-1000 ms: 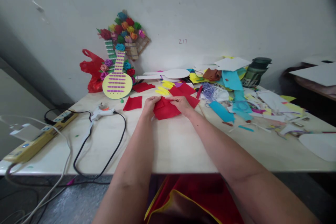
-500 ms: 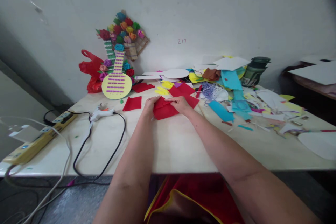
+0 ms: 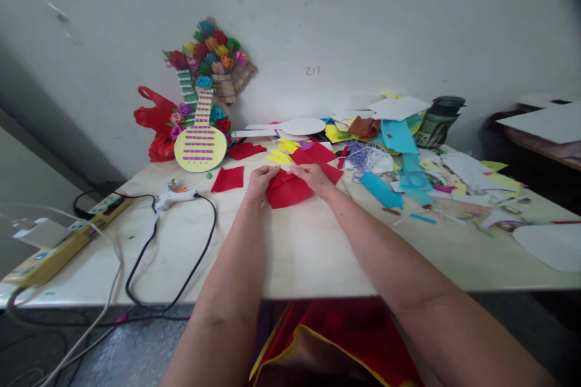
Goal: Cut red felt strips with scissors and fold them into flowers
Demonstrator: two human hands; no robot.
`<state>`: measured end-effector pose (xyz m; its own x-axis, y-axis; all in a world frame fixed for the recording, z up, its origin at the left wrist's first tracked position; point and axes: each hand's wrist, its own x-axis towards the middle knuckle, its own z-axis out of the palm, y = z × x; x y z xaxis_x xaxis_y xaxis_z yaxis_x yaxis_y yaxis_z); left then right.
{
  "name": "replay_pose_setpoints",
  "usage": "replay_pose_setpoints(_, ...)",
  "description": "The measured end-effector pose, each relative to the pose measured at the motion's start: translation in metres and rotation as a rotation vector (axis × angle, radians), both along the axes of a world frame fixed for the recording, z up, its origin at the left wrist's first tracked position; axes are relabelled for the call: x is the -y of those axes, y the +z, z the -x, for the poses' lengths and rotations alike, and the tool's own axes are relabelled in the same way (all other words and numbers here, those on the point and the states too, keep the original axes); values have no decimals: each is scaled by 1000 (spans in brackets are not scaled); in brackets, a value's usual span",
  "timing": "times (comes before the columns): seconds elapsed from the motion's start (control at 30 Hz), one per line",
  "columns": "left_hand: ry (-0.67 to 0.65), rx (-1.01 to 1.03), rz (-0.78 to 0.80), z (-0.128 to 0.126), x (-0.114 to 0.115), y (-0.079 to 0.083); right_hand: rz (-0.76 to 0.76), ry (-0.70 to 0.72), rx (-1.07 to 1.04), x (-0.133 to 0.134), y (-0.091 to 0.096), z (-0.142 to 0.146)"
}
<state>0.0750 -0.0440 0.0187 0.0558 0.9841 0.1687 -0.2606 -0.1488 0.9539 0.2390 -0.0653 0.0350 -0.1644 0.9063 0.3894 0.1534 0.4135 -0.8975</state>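
Note:
Between my two hands is a piece of red crepe paper [image 3: 288, 192], held by its upper edge just above the table. My left hand [image 3: 262, 181] pinches its left corner with thumb and fingers. On the other side my right hand [image 3: 313, 178] has its fingers closed on the upper right part of the same piece. Behind it lie more red paper sheets [image 3: 320, 154] and yellow paper petals [image 3: 279, 156]. A separate red square [image 3: 228, 179] rests left of my left hand, its left edge rolled.
At left are a white glue gun [image 3: 175, 195] with a black cable and a yellow power strip [image 3: 68, 242]. A yellow paper guitar [image 3: 200, 148] with flowers leans at the back. Paper scraps [image 3: 458, 175], blue strips [image 3: 381, 190] and a green bottle [image 3: 440, 122] occupy the right.
My right hand's fingers have shifted slightly along the red paper's upper edge, and the fingers of my left hand have curled more over its corner. The camera view has moved slightly.

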Motion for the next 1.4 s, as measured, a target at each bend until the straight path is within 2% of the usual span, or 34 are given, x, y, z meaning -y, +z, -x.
replay_pose_setpoints(0.17, 15, 0, -20, -3, 4, 5, 118, -70, 2, -3, -8, 3)
replay_pose_setpoints(0.4, -20, -9, -62, -3, 4, 5, 275, -8, -99, -4, -9, 2)
replay_pose_setpoints(0.57, -28, -26, -44, -4, 5, 5, 253, -63, -51, -2, -9, 5)
replay_pose_setpoints(0.7, -15, -41, -54, -5, 5, 6, 177, -116, -3, 0, -7, 7)
replay_pose_setpoints(0.83, 9, -67, -52, -6, 5, 7, 139, -111, 11, -1, -6, 7)
replay_pose_setpoints(1.0, 41, -173, -65, -6, 2, 7, 186, -101, -19, -3, -9, 7)
replay_pose_setpoints(1.2, 54, -184, -81, -8, 3, 8, 244, -81, -69, -4, -11, 6)
replay_pose_setpoints(1.4, -54, -215, -59, -9, 12, 13, 275, -19, -101, -5, -11, 4)
